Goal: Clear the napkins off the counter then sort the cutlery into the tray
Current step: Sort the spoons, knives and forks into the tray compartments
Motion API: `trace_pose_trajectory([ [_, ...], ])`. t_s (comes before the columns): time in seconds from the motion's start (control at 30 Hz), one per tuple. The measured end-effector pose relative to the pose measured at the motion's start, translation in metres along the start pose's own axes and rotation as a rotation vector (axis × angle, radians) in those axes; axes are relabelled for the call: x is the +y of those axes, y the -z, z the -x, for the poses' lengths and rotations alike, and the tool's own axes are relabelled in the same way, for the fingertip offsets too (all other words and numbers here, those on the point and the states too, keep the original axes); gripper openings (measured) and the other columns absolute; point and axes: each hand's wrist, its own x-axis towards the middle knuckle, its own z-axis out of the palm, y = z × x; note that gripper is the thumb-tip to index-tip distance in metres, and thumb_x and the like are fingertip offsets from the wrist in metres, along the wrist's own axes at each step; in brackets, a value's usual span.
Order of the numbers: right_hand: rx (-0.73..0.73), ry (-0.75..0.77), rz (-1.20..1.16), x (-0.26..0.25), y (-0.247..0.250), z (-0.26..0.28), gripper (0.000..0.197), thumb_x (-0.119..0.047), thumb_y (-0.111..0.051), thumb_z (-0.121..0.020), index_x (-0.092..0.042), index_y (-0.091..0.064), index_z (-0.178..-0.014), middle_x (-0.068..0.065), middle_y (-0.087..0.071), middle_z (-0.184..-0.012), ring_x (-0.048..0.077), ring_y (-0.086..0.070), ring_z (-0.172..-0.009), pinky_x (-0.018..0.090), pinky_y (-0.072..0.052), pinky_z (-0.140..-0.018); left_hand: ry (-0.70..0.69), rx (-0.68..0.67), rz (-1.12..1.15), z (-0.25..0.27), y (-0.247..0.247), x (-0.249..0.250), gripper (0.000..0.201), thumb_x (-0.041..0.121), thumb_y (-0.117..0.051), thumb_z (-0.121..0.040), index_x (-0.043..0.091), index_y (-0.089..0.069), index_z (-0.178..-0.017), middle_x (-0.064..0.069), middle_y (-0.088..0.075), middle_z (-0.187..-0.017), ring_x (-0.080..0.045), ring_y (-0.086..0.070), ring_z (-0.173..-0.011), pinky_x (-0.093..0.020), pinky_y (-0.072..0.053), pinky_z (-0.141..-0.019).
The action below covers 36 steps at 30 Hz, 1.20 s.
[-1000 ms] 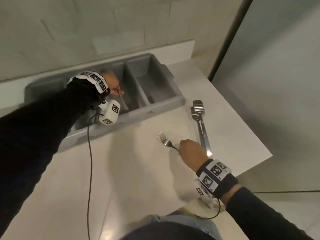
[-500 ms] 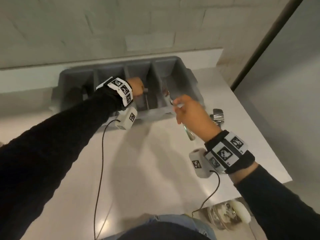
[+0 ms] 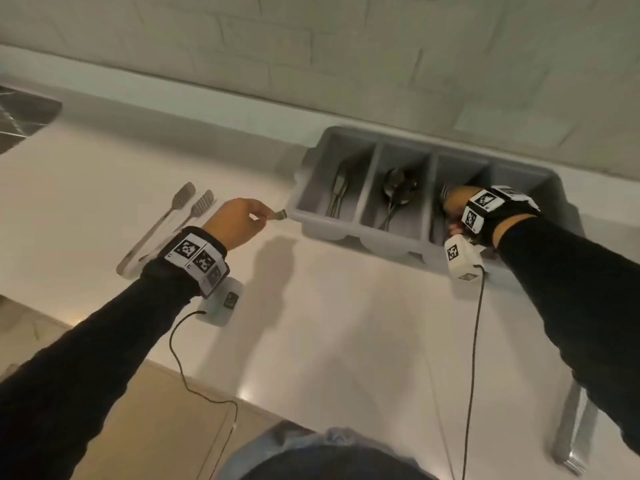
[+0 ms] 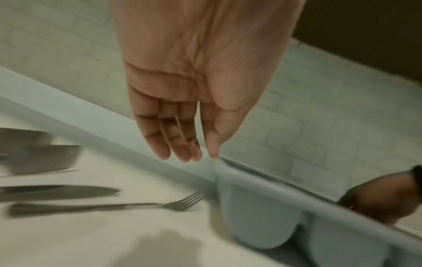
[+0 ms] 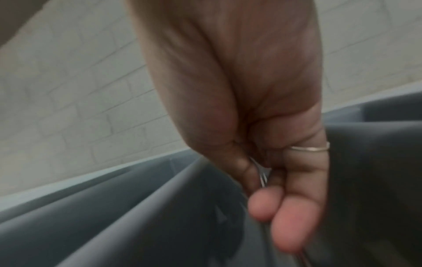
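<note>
Head camera is looking steeply down over the surface (image 3: 311, 323); both wrist cameras are hugging their palms, sharing the grey tray (image 3: 367, 233) with it.

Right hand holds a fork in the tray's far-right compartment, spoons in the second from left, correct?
Not far-right: the head view shows the right hand holding the fork in the tray's third compartment from left. Spoons are in the second.

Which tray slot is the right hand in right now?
The third slot from the left of the tray, just right of the one with the spoons. The right hand pinches a fork there.
</note>
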Motion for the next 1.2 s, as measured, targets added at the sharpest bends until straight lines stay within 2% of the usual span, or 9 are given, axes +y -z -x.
trace_pose_trajectory([
  [0.03, 0.002, -0.014, 0.022, -0.008, 0.003, 0.008, 0.037, -0.008, -0.042, -0.095, 0.007, -0.048, -0.128, 0.024, -0.054, -0.13, 0.031, -0.059, -0.101, 0.03, -0.053, -0.069, 0.043, -0.019, -0.031, 0.0, 0.0, -0.016, 0.028, 0.006, -0.055, -0.085, 0.014, -0.07, -0.107, -0.007, -0.069, -0.116, -0.023, -0.063, -0.105, -0.028, -0.044, -0.094],
  [0.17, 0.135, -0.048, -0.008, -0.038, 0.011, 0.039, 0.033, -0.008, -0.043, -0.094, 0.007, -0.056, -0.12, 0.025, -0.055, -0.13, 0.035, -0.054, -0.12, 0.038, -0.043, -0.099, 0.199, 0.031, -0.115, 0.004, 0.006, -0.056, 0.028, 0.005, -0.057, -0.084, 0.008, -0.068, -0.11, -0.016, -0.064, -0.124, -0.032, -0.061, -0.108, -0.032, -0.047, -0.089],
  [0.3, 0.41, 0.102, -0.139, -0.066, -0.003, 0.069, 0.023, -0.022, -0.051, -0.091, -0.006, -0.062, -0.103, 0.021, -0.065, -0.112, 0.038, -0.059, -0.106, 0.039, -0.047, -0.087, 0.468, 0.149, -0.189, 0.01, 0.028, -0.102, 0.037, 0.012, -0.059, -0.084, 0.01, -0.06, -0.12, -0.026, -0.053, -0.127, -0.043, -0.054, -0.112, -0.044, -0.045, -0.098],
  [0.43, 0.35, 0.372, -0.233, -0.128, -0.048, 0.097, 0.013, -0.024, -0.053, -0.089, -0.013, -0.06, -0.092, 0.011, -0.069, -0.095, 0.031, -0.063, -0.092, 0.034, -0.048, -0.078, 0.628, 0.128, -0.177, 0.016, 0.041, -0.144, 0.049, 0.025, -0.06, -0.084, 0.008, -0.05, -0.129, -0.025, -0.046, -0.133, -0.044, -0.047, -0.12, -0.046, -0.039, -0.103],
  [0.6, 0.108, 0.574, -0.143, -0.227, -0.124, 0.088, 0.023, -0.015, -0.048, -0.092, -0.013, -0.056, -0.113, 0.013, -0.066, -0.108, 0.03, -0.061, -0.098, 0.031, -0.046, -0.079, 0.601, -0.014, -0.126, 0.011, 0.047, -0.174, 0.063, 0.027, -0.071, -0.077, 0.007, -0.045, -0.132, -0.018, -0.054, -0.132, -0.037, -0.052, -0.119, -0.04, -0.043, -0.099],
  [0.8, -0.092, 0.472, 0.091, -0.291, -0.177, 0.046, 0.035, -0.013, -0.036, -0.097, -0.003, -0.039, -0.131, 0.02, -0.06, -0.122, 0.034, -0.06, -0.109, 0.036, -0.048, -0.087, 0.556, -0.111, -0.162, -0.001, 0.055, -0.185, 0.066, 0.03, -0.073, -0.076, 0.005, -0.044, -0.13, -0.018, -0.055, -0.129, -0.036, -0.052, -0.118, -0.039, -0.043, -0.096],
  [0.97, -0.096, 0.466, 0.204, -0.292, -0.188, 0.045, 0.033, -0.023, -0.041, -0.098, 0.0, -0.05, -0.12, 0.018, -0.06, -0.123, 0.032, -0.058, -0.111, 0.034, -0.047, -0.089, 0.536, -0.156, -0.155, -0.003, 0.051, -0.195, 0.058, 0.034, -0.066, -0.081, 0.004, -0.047, -0.127, -0.018, -0.057, -0.126, -0.036, -0.054, -0.114, -0.04, -0.043, -0.095],
  [1.03, -0.118, 0.466, 0.263, -0.285, -0.189, 0.053, 0.029, -0.017, -0.042, -0.097, 0.002, -0.055, -0.116, 0.018, -0.06, -0.124, 0.032, -0.057, -0.114, 0.034, -0.046, -0.093, 0.539, -0.139, -0.136, -0.002, 0.054, -0.191, 0.05, 0.033, -0.059, -0.084, 0.002, -0.051, -0.122, -0.017, -0.059, -0.123, -0.036, -0.056, -0.111, -0.039, -0.044, -0.093],
  [1.2, -0.096, 0.44, 0.266, -0.247, -0.183, 0.087, 0.02, -0.005, -0.046, -0.093, -0.001, -0.056, -0.11, 0.016, -0.063, -0.116, 0.031, -0.061, -0.105, 0.031, -0.046, -0.081, 0.507, 0.045, -0.033, 0.015, 0.061, -0.169, 0.046, 0.031, -0.048, -0.091, 0.004, -0.047, -0.128, -0.019, -0.054, -0.129, -0.036, -0.054, -0.115, -0.04, -0.041, -0.096],
])
